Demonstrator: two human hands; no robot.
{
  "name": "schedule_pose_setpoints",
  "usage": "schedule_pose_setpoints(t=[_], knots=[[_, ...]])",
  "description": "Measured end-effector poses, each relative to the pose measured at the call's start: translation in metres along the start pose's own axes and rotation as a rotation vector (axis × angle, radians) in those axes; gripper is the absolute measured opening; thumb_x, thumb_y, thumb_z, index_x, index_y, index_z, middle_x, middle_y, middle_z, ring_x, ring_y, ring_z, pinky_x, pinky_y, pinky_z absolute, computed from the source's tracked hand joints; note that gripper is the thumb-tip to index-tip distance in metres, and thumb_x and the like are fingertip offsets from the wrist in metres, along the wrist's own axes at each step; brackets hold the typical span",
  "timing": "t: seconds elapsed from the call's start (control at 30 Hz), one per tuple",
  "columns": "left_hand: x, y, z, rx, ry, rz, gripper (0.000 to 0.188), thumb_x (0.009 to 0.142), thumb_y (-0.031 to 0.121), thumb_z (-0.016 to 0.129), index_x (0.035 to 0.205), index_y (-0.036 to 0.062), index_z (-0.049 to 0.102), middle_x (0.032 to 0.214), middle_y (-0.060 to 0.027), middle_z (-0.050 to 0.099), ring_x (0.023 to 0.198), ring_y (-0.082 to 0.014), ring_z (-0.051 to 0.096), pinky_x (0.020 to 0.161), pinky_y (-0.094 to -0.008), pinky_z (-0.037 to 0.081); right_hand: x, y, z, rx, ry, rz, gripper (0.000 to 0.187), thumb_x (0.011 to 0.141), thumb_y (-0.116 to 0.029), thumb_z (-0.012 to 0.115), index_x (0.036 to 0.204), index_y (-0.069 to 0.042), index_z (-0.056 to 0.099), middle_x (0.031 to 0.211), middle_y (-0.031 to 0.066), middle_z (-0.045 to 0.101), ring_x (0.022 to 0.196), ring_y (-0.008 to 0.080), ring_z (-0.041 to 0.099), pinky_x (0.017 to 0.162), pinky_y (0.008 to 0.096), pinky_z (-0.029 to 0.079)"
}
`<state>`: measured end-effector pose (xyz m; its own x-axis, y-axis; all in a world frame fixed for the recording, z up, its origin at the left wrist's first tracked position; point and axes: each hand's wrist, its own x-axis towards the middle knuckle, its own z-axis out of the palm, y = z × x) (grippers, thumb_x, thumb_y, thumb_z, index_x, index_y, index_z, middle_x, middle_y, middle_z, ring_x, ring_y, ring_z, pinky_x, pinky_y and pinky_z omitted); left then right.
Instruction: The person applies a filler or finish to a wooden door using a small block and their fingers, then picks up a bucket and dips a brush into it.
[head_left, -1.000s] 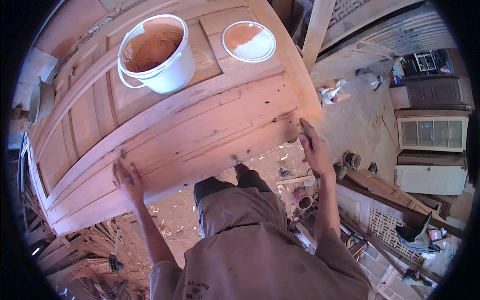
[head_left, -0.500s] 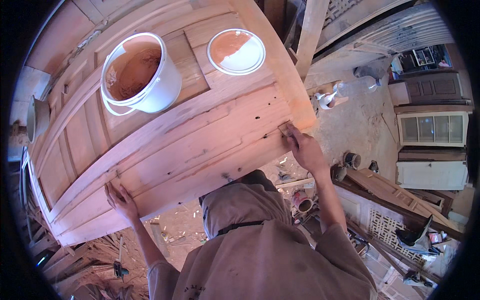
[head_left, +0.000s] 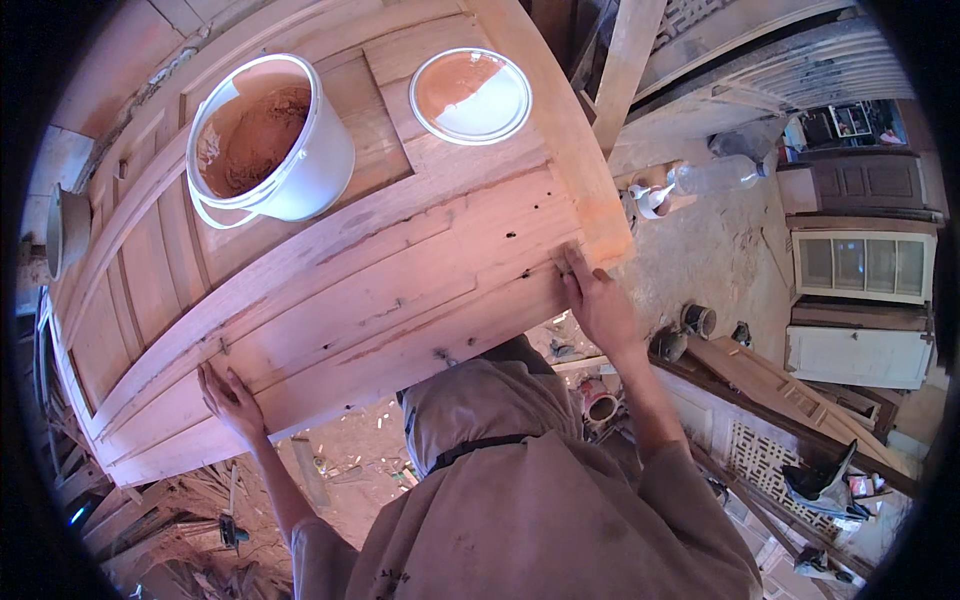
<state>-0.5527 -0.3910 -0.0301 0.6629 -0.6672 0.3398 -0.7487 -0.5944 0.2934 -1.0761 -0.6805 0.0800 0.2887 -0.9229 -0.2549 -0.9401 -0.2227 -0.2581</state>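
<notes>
I am looking down, over my remote link, on a loose, brown-grey top [head_left: 560, 520], its cloth matte and creased in soft folds. I see wide short sleeves, the left sleeve [head_left: 322, 560] and the right sleeve [head_left: 695, 500] alike in colour, with bare forearms below them. I make out small dark lettering [head_left: 390, 580] low on the left, too blurred for me to read. A dark line [head_left: 480, 450] crosses the middle; I cannot tell strap from fold. Beyond the hem, I find darker cloth [head_left: 527, 352].
</notes>
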Motion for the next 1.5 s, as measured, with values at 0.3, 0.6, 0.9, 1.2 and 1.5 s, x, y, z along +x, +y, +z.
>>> schedule_pose_setpoints(t=[0.3,0.6,0.9,1.2,1.5], knots=[[0.0,0.006,-0.006,0.021,-0.031,-0.032,0.051,0.102,0.035,0.054,0.141,0.0025,0.052,0.149,-0.0214,0.047,0.14,-0.0377,0.04,0.115,-0.0501,0.03,-0.014,-0.018,0.0,-0.027,-0.034,-0.003,0.047,0.099,-0.026,0.056,0.144,-0.015,0.049,0.084,0.0259,0.065,0.075,0.0451,0.066,0.067,0.0543,0.054],[-0.002,-0.001,-0.003,0.027,-0.004,0.0,0.051,0.102,0.035,0.055,0.141,0.0028,0.052,0.148,-0.0213,0.048,0.138,-0.0388,0.043,0.114,-0.05,0.032,-0.025,-0.022,0.011,0.0,-0.061,-0.045,0.05,0.1,-0.03,0.054,0.148,-0.018,0.045,0.086,0.0262,0.064,0.07,0.0446,0.067,0.062,0.0542,0.055],[-0.001,0.005,-0.006,0.04,-0.01,-0.01,0.051,0.102,0.035,0.055,0.141,0.0021,0.052,0.147,-0.0218,0.048,0.138,-0.0382,0.042,0.114,-0.049,0.032,-0.033,-0.01,0.024,0.037,-0.08,-0.031,0.052,0.1,-0.031,0.054,0.149,-0.018,0.044,0.093,0.0262,0.064,0.071,0.0455,0.067,0.062,0.0541,0.055],[-0.001,-0.004,-0.001,0.02,0.01,0.029,0.051,0.101,0.034,0.056,0.141,0.0024,0.052,0.147,-0.0212,0.048,0.138,-0.0387,0.042,0.114,-0.0502,0.032,-0.038,-0.005,0.014,0.03,-0.064,-0.075,0.05,0.1,-0.03,0.052,0.148,-0.017,0.045,0.086,0.0263,0.064,0.069,0.0449,0.066,0.063,0.0536,0.055],[0.0,-0.002,-0.002,0.03,0.006,0.036,0.051,0.102,0.034,0.054,0.142,0.0015,0.051,0.147,-0.0211,0.048,0.138,-0.0383,0.043,0.114,-0.0493,0.034,-0.029,0.001,0.002,-0.01,-0.101,-0.028,0.048,0.098,-0.022,0.057,0.144,-0.013,0.049,0.082,0.0267,0.063,0.071,0.045,0.065,0.067,0.0526,0.053]])
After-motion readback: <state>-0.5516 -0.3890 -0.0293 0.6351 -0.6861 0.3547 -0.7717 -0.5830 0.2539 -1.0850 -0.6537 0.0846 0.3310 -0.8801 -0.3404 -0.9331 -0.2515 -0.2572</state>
